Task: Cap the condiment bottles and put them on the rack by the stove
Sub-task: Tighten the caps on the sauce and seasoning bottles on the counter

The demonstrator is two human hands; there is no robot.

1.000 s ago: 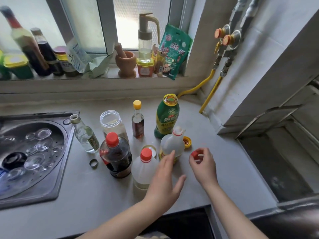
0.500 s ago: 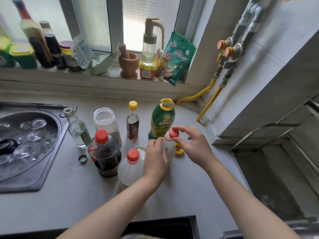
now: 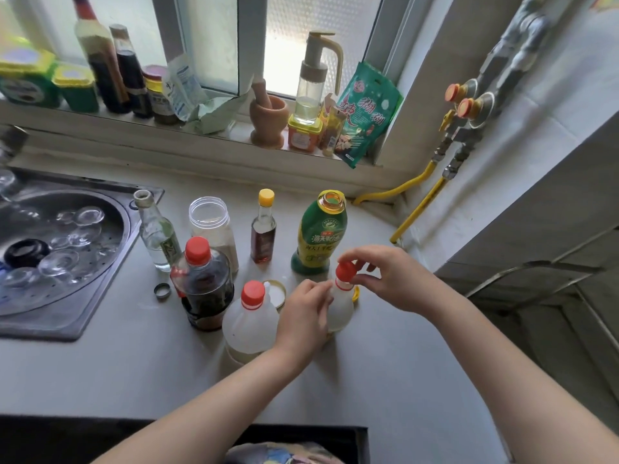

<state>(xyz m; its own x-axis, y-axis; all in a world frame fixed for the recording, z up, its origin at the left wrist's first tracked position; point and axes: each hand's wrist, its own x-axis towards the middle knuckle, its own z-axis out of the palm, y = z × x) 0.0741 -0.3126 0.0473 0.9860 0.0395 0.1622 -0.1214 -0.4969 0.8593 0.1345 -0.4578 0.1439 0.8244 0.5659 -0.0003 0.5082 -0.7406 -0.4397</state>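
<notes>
Right hand (image 3: 393,279): fingers curl over the red cap (image 3: 346,271), pinching it from above on the neck of the small white bottle (image 3: 340,306).
Left hand (image 3: 303,316): wraps the body of the small white bottle, gripping it from the left side; bottle stands upright on the countertop (image 3: 385,380).
Yellow lid (image 3: 356,294): lies on the counter just behind the small white bottle, mostly hidden by it.
Green sauce bottle (image 3: 320,236): upright behind the hands, mouth uncapped.
White jug (image 3: 249,321): red-capped, just left of the left hand; a round gold-rimmed lid (image 3: 276,291) lies behind it.
Dark soy bottle (image 3: 204,283): red-capped, touching or nearly touching the jug's left side; hard to tell which.
Small brown bottle (image 3: 263,229): yellow cap on, upright.
Clear jar (image 3: 212,226): no lid, pale powder inside.
Clear glass bottle (image 3: 155,229): uncapped, by the sink (image 3: 100,296) edge.
Metal bottle cap (image 3: 162,291): loose on the counter, left of the soy bottle.
Windowsill (image 3: 214,128): holds a mortar and pestle (image 3: 266,118), a pump dispenser (image 3: 313,82), a green packet (image 3: 366,112).
</notes>
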